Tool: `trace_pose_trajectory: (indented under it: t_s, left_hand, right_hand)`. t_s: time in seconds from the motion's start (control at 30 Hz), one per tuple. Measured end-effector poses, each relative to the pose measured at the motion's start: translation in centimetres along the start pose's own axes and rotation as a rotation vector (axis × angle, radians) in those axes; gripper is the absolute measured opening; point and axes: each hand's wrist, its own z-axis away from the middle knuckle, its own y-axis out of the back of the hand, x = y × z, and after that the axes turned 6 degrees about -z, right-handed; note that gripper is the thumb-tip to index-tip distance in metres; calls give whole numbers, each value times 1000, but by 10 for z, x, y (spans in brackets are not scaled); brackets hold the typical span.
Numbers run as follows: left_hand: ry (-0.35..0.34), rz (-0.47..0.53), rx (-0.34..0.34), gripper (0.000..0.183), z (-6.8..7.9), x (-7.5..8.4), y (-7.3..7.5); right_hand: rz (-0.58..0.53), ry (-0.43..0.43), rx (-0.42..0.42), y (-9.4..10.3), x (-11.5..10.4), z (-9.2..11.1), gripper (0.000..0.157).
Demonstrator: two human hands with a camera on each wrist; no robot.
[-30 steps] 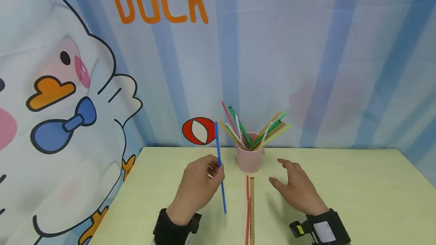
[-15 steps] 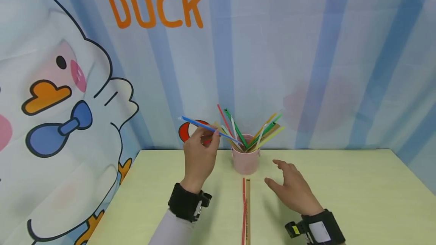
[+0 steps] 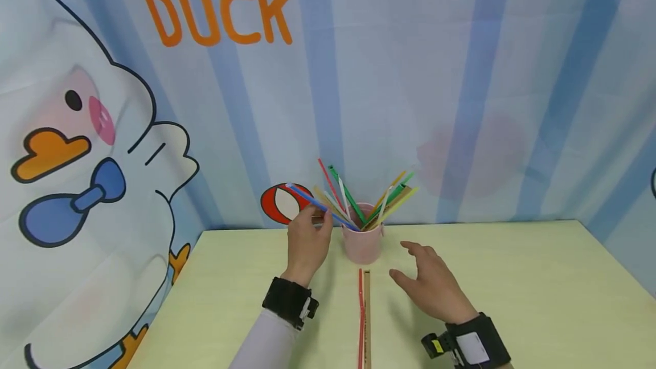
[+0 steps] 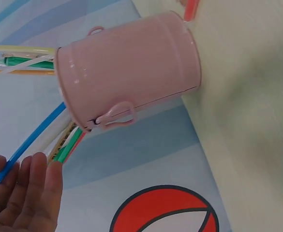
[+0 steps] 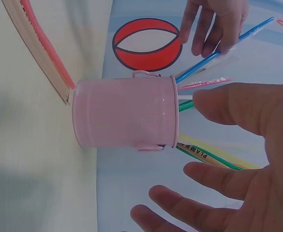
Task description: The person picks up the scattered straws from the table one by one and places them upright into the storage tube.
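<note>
A blue drinking straw (image 3: 304, 196) slants into the mouth of a small pink bucket (image 3: 361, 246), its lower end inside the rim. My left hand (image 3: 309, 239) pinches this straw between thumb and fingers, just left of the bucket; the left wrist view shows the pinch on the blue straw (image 4: 32, 137) close up. Several other straws, green, white, red, yellow and brown, fan out of the bucket. My right hand (image 3: 433, 283) hovers to the right of the bucket with fingers spread and holds nothing.
On the pale yellow table (image 3: 512, 289), a red straw (image 3: 361, 312) and a brown straw (image 3: 367, 318) lie side by side in front of the bucket. Behind the table hangs a blue striped cloth (image 3: 389, 73) printed with a duck.
My left hand has moved forward to the bucket, tipping the blue straw from upright to slanted, with its lower end now in the bucket. The right hand keeps its pose.
</note>
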Motion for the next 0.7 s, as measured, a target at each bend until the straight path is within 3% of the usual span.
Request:
trace_pose_trajectory:
  t_s: [0.27, 0.7]
  left_hand:
    - [37, -103, -83, 13, -1, -5, -15]
    - [78, -221, -201, 29, 4, -15, -28]
  right_hand:
    - [-7, -15, -9, -1, 1, 0, 64]
    - [-4, -3, -8, -2, 1, 2, 62]
